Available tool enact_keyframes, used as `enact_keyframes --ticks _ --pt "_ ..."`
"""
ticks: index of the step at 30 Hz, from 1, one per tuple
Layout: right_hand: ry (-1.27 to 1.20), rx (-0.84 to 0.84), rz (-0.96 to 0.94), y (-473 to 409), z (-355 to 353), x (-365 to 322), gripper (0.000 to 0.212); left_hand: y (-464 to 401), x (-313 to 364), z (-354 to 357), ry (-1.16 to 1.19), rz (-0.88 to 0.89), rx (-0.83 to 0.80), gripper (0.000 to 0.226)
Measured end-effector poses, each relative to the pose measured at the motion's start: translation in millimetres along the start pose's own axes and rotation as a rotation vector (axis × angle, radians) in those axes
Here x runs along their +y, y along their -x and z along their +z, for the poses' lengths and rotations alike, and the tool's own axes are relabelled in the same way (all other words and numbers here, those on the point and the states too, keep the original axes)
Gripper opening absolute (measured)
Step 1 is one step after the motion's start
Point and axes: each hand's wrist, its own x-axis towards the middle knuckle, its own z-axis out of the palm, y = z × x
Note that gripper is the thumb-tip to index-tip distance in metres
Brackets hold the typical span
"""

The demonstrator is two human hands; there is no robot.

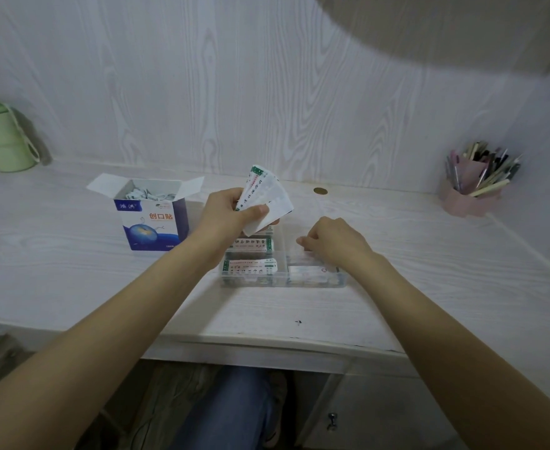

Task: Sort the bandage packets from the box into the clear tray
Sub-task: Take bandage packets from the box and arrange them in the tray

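A blue and white bandage box point(151, 222) stands open on the desk, with several small packets point(147, 193) inside. To its right lies the clear tray point(312, 282), with bandage packets point(250, 267) stacked in its left compartments and one in the near right compartment point(309, 271). My left hand point(231, 212) holds a fanned bunch of packets point(267, 198) above the tray's far left end. My right hand point(332, 241) hovers over the tray's right side with fingers curled downward; whether it pinches a packet is hidden.
A green cup point(2, 138) stands at the far left by the wall. A pink holder full of pens point(475, 186) sits at the far right. A round cable hole point(320, 190) lies behind the tray. The desk's front edge point(267, 339) runs below my forearms.
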Motion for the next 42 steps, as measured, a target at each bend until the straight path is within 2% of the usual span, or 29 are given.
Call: enact_keyframes --ticks 3,5,7,9,10,17,22,25,27,29,33,38,42 --pt "-0.042 -0.017 -0.032 3 -4 2 0.039 2 2 0 0.006 0.001 0.000 0.019" --pt "-0.173 0.046 -0.082 4 -8 4 0.031 2 2 0 -0.002 -0.008 0.007 0.023" --pt "-0.493 0.109 -0.137 9 -15 2 0.018 2 1 0 -0.008 -0.024 0.014 0.029" --pt "-0.807 0.047 -0.167 13 -21 -2 0.015 3 1 2 -0.006 -0.039 0.001 0.030" --pt "-0.881 0.016 -0.170 14 -21 -4 0.016 4 0 4 0.005 -0.050 -0.016 0.029" --pt "-1.031 0.097 -0.106 16 -17 -6 0.013 4 -2 7 0.128 -0.102 -0.079 0.026" --pt "-1.062 0.140 -0.125 13 -13 2 0.012 1 -3 4 0.154 -0.104 -0.022 0.023" --pt "-1.196 0.144 -0.122 13 -15 8 0.008 0 -1 2 0.119 -0.091 0.021 0.020" --pt "-1.256 0.158 -0.090 11 -16 13 0.015 -1 -1 2 0.098 -0.082 0.048 0.021" --pt "-1.204 0.196 -0.086 8 -15 19 0.005 -2 -1 2 0.105 -0.075 0.069 0.022" --pt "-0.770 0.247 -0.061 1 -13 30 0.015 -2 -2 5 0.102 -0.062 0.066 0.019" --pt "-0.324 0.193 -0.107 -5 -6 24 0.009 -2 -2 7 0.103 -0.057 0.070 0.020" --pt "-0.155 0.113 -0.125 -9 5 13 0.008 -1 -3 8 0.100 -0.050 0.062 0.020"
